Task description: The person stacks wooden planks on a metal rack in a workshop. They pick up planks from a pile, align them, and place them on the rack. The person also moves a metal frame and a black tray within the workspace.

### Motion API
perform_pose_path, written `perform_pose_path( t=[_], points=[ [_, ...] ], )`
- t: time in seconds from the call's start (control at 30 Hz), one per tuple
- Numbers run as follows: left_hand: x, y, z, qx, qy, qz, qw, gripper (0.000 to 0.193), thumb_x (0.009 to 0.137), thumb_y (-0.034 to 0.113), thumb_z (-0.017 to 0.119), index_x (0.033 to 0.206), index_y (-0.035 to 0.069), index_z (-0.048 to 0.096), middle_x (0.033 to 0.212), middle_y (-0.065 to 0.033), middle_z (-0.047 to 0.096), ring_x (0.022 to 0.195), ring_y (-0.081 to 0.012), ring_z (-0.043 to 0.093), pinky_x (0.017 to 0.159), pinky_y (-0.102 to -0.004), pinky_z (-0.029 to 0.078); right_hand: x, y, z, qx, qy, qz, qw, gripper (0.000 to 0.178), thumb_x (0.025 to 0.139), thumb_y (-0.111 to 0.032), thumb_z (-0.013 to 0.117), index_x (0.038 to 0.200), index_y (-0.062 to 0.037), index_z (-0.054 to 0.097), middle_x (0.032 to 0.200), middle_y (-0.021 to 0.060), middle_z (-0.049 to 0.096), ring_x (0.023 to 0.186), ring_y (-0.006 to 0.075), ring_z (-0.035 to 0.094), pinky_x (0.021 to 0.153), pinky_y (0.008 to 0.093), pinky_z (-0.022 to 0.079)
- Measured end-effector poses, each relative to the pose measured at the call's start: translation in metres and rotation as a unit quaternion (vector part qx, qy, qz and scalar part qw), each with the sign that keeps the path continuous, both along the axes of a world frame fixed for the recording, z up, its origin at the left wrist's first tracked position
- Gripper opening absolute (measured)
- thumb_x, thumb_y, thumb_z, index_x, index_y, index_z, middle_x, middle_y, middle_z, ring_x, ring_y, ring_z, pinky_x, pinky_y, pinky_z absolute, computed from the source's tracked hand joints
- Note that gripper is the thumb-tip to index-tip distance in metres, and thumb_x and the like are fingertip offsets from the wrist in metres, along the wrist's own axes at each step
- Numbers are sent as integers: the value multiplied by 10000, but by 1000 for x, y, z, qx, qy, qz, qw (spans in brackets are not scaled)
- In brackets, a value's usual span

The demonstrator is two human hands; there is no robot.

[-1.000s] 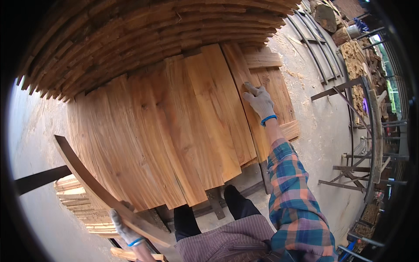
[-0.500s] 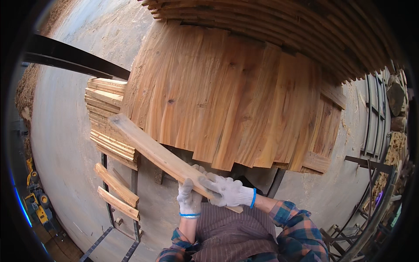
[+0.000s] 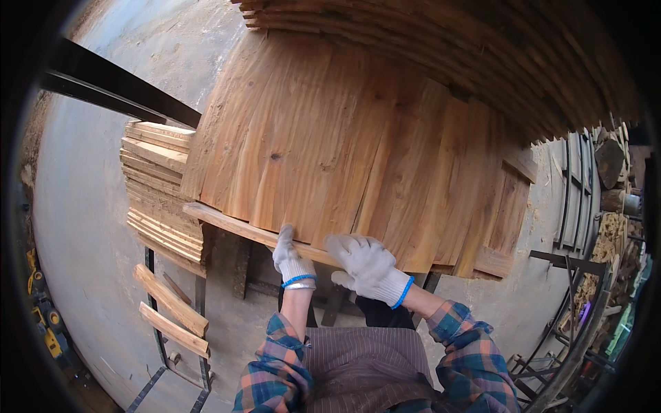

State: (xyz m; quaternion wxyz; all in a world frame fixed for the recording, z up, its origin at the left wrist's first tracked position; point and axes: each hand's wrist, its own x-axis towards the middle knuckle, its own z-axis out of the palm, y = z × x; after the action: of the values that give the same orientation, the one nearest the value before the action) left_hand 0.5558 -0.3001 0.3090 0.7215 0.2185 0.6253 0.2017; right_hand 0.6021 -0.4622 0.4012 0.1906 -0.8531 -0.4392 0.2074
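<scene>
A long, narrow wooden plank [image 3: 231, 222] lies crosswise along the near ends of a broad layer of side-by-side boards [image 3: 310, 131]. My left hand [image 3: 292, 261], in a white knit glove with a blue cuff, is closed around the plank near its middle, one finger pointing up over it. Gloved likewise, my right hand [image 3: 370, 268] is closed over the plank's right end, its knuckles against the board ends and its thumb lower down. Part of that end is hidden under the right glove.
Stacked pale slats [image 3: 162, 179] stand left of the boards. Two loose wood pieces [image 3: 172, 299] rest on a metal frame [image 3: 151, 337] at the lower left. Beyond the boards rises a tall pile of planks [image 3: 441, 48]. A dark metal beam [image 3: 124, 79] juts in at upper left.
The plank has moved forward from in front of my apron and swung from a steep slant to nearly level against the board ends. Both hands moved forward with it, the right shifting slightly right.
</scene>
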Motion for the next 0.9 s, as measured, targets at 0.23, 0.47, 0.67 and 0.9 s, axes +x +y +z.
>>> perform_pose_path(
  t=[0.23,0.47,0.67,0.9],
  points=[
    [-63,6,77,-94,-232,-90,964,519,899,308,648,1239,-66,528,1188,-176,596,1061,-245,586,957,-346,475,-8,52,9,-149,308,12,940,1059,652,-634,712,1533,-246,269,1462,155,398,1279,376,470,1041,441,411],
    [35,111,75,476,-71,-345,806,732,905,402,673,1467,38,377,1347,-224,520,1199,-301,546,986,-352,458,142,79,60,11,36,-92,995,895,593,-379,840,1411,-230,510,1397,163,498,1256,361,504,1074,395,409],
    [97,129,9,660,207,-598,404,846,858,603,555,1474,64,342,1460,-311,345,1342,-522,301,1095,-636,178,292,133,-13,-250,-124,-244,929,839,780,-328,768,1480,-434,318,1603,14,198,1441,297,255,1164,423,311],
    [84,143,13,650,156,-573,475,778,818,536,625,1408,65,435,1418,-267,425,1355,-453,347,1104,-641,197,300,133,-55,-187,-155,-221,944,868,721,-284,775,1473,-398,356,1564,104,280,1422,358,272,1144,428,332]
  ],
)
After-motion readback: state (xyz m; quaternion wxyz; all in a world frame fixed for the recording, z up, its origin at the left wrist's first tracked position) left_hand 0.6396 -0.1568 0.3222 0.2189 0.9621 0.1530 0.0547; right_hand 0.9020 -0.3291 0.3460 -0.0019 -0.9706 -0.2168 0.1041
